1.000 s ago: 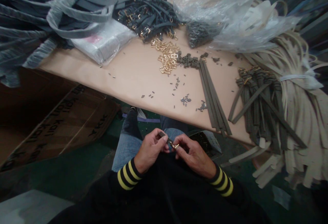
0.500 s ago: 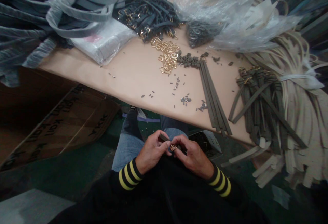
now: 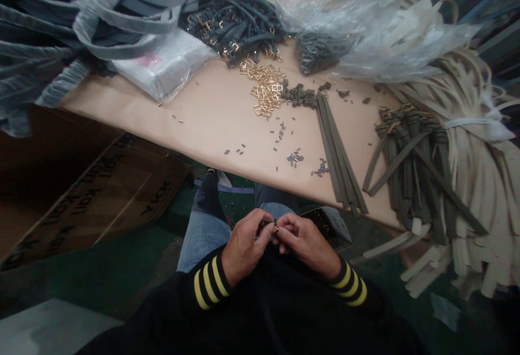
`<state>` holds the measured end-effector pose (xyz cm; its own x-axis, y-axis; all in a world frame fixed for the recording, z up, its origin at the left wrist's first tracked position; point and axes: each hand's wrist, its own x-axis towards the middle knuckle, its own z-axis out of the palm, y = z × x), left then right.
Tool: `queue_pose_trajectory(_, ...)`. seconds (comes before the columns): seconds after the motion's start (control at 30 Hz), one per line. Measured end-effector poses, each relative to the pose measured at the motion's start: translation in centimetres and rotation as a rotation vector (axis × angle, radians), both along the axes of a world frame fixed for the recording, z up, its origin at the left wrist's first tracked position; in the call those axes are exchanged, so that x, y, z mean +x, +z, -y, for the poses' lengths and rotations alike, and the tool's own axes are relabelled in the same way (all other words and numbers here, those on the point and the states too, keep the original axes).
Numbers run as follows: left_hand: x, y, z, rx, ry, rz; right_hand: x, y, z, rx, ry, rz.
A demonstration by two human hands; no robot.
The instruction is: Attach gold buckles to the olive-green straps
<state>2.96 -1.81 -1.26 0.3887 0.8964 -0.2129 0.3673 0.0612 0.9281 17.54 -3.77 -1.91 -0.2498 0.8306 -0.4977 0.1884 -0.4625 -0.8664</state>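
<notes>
Gold buckle [image 3: 275, 227] pinched between left hand [image 3: 245, 247] and right hand [image 3: 306, 245].

Ahead of the fingers stretches a tan paper-covered table [image 3: 203, 119], bearing a loose heap of small gold rectangular metal buckles [image 3: 266, 90] and scattered small dark metal pieces [image 3: 280, 134]. Up and right of the fingers lies a bundle of long, narrow olive-grey straps [image 3: 337, 152] — beyond it, a mass of cream strips [image 3: 483, 198]. Left of the fingers, below the table's edge, sits a sheet of brown printed cardboard [image 3: 101, 192].
</notes>
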Motion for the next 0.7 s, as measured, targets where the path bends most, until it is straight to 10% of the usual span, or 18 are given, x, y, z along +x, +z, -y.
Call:
queue_pose_trajectory(0.3,-0.4,0.5,-0.2,0.129,-0.122,0.042,0.3,0.4,-0.3,-0.029,0.004,-0.095)
queue_pose_trajectory(0.7,-2.5,0.6,-1.6,-0.557,-0.305,0.454,0.9,0.9,-0.8,-0.126,0.157,-0.179)
